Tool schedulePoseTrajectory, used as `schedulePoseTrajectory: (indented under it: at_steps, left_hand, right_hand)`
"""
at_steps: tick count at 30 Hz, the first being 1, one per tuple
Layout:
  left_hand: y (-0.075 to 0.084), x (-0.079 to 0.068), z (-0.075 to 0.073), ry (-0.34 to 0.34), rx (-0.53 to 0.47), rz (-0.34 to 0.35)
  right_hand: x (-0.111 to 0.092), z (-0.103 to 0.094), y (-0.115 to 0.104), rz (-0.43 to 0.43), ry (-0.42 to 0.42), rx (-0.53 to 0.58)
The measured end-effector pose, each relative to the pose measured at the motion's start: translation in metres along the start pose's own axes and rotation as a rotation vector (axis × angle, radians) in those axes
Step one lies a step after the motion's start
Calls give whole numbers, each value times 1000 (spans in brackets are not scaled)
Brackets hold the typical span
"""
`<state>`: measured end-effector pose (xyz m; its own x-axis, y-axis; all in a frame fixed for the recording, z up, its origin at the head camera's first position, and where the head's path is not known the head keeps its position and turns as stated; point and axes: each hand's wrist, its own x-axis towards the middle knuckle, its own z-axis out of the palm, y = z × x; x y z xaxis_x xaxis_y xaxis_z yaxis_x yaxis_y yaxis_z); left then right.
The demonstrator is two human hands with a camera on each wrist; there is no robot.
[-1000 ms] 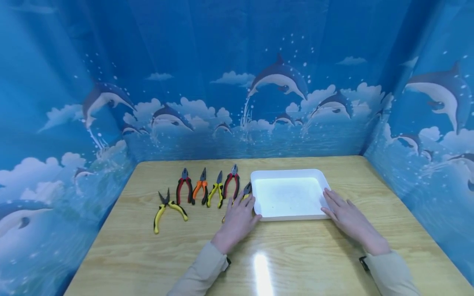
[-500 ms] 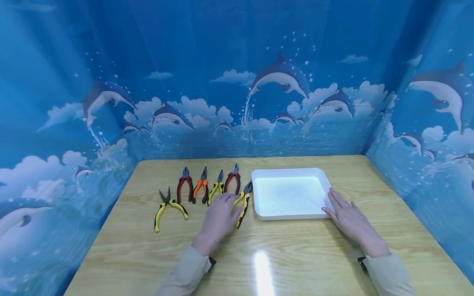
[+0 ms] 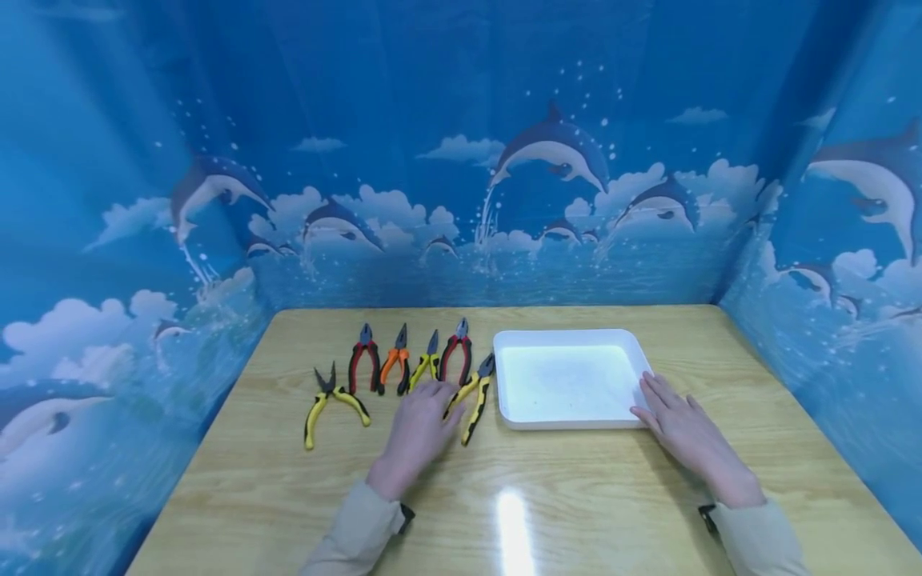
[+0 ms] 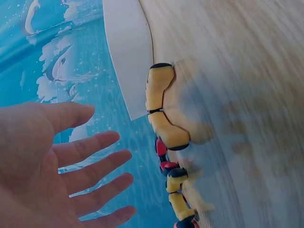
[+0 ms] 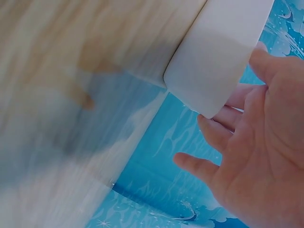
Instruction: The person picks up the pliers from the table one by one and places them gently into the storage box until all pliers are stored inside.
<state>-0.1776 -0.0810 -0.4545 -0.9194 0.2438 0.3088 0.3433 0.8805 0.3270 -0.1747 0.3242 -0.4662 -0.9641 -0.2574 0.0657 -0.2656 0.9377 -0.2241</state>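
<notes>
My left hand (image 3: 418, 428) hovers over the table among the pliers, its fingers spread and holding nothing in the left wrist view. Nearest to it are the yellow-and-black pliers (image 3: 481, 404) with spread handles, lying just left of the white tray (image 3: 569, 425). A second yellow-handled pair of pliers (image 3: 432, 352) lies partly hidden behind the fingers. At the tray's right side rests my right hand (image 3: 680, 428), fingers fairly straight against the tray wall (image 5: 209, 57). No tool lies in the tray.
To the left lie red-and-black pliers (image 3: 365, 360), orange pliers (image 3: 396, 364) and yellow long-nose pliers (image 3: 327, 400). Another red-and-black pair of pliers (image 3: 457, 352) lies at the back. A dolphin-print curtain (image 3: 461, 160) stands behind the wooden table (image 3: 576, 496).
My left hand has moved left, away from the tray's edge, uncovering the yellow-and-black pliers beside it. My right hand stays at the tray's right side.
</notes>
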Motion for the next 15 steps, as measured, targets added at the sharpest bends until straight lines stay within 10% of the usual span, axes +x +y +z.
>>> schedulePoseTrajectory:
  at_steps: [15]
  left_hand:
    - [15,8,20,-242,134,-137]
  right_hand:
    - [-2,1,1,0,1,11]
